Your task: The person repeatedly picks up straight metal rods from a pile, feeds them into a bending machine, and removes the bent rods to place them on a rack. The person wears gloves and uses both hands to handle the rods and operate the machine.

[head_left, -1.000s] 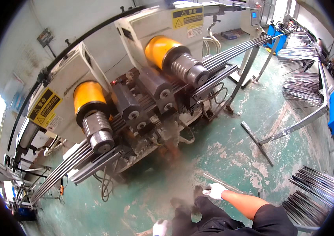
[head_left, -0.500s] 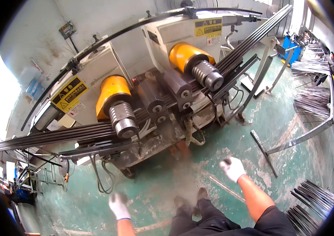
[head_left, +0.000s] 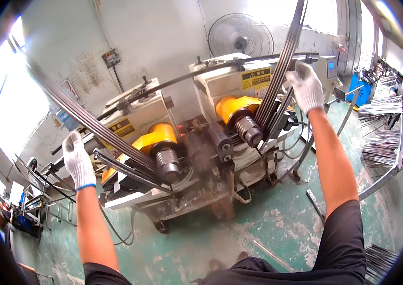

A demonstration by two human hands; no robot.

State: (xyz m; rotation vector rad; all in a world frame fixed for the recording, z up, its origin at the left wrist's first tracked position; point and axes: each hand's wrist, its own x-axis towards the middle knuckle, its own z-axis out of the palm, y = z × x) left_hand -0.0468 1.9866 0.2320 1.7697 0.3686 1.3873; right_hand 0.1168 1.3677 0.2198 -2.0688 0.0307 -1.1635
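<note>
My left hand (head_left: 77, 161), in a white knitted glove with a blue cuff edge, is raised beside the left bundle of metal rods (head_left: 85, 118). Its fingers look curled, but whatever is in them is hidden. At the right, my gloved right hand (head_left: 308, 88) is up against the edge of the right rod bundle (head_left: 280, 61), fingers bent; whether it touches the rods is unclear. Both bundles slope up and outward from the bending machine (head_left: 201, 199). Ribbed steel rollers (head_left: 167, 164) stand at the bends, in front of orange housings (head_left: 162, 133).
A coil-covered bar (head_left: 125, 168) juts out near my left hand. Behind the machine stand a large fan (head_left: 241, 38) and a control box with a screen (head_left: 328, 69). Piles of rods (head_left: 381, 147) lie along a metal rack at the right. A strip (head_left: 275, 255) lies on the green floor.
Both rod bundles have swung from nearly straight to steeply upward on each side. My hands have risen from low near the floor to the bundles' height. The view has tilted up.
</note>
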